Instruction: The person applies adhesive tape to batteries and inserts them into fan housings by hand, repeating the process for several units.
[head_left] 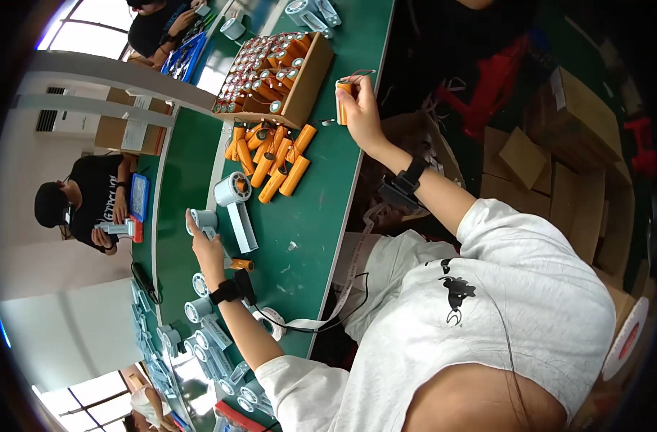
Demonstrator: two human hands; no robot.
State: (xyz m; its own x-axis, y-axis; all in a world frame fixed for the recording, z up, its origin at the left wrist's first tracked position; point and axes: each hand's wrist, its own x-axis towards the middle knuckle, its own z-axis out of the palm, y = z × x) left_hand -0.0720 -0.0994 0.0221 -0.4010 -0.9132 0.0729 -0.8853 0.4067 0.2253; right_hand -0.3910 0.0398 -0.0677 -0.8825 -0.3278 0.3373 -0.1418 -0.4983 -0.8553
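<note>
Head view: green table (310, 216) runs as a long strip; its near edge passes just beside the person's white shirt, its far edge borders a pale rail. Open green surface lies between the two hands and around the lower middle of the strip.

Right hand (361, 108) is raised over the near edge, fingers clamped on an orange cell (342, 101) with thin wires at its top. Left hand (202, 241) rests on the table near the far edge, fingers closed around a grey holder (202, 219). Another grey holder (235, 201) lies just beside it; one small orange cell (240, 264) lies near the left wrist.

Cardboard box (307, 90) stands at the upper end, packed with upright orange cells, silver caps showing. Loose pile (271, 158) of orange cells lies just below the box, touching one another. More grey holders (206, 338) crowd the lower far edge.
</note>
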